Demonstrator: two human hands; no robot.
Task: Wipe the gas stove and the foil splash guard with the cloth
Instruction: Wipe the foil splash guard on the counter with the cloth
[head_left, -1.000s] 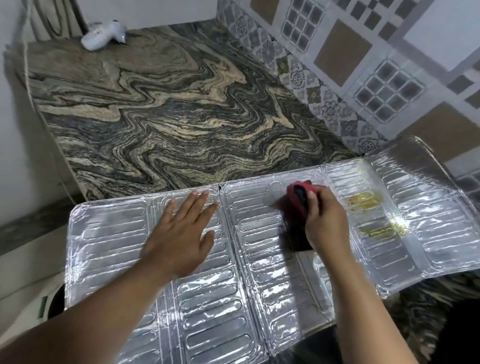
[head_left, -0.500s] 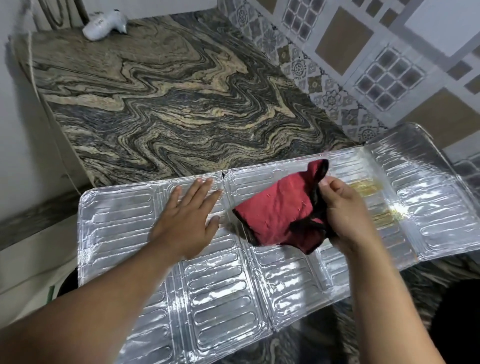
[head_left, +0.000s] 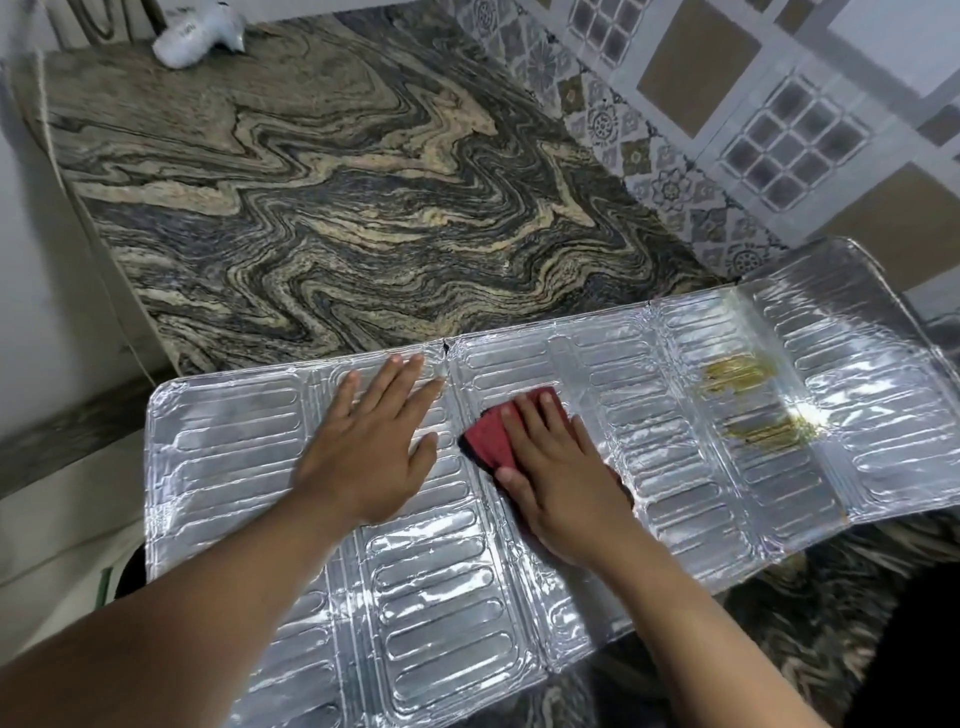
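Foil splash guard (head_left: 675, 467): lies unfolded flat across the lower half of the frame, on the marbled stone counter (head_left: 337, 208). White object (head_left: 200, 34) at upper left of frame, on the counter's far corner. Left hand (head_left: 371, 447): fingers straight, palm flat, pressing the guard's centre-left panel. Just right of it, red cloth (head_left: 491, 439) on the centre panel, under the right hand (head_left: 558, 467), whose fingers lie extended on top, pressing it to the foil. Yellow-brown residue (head_left: 748, 400) on a panel further right, apart from the cloth. Patterned tile wall (head_left: 727, 130) at upper right.
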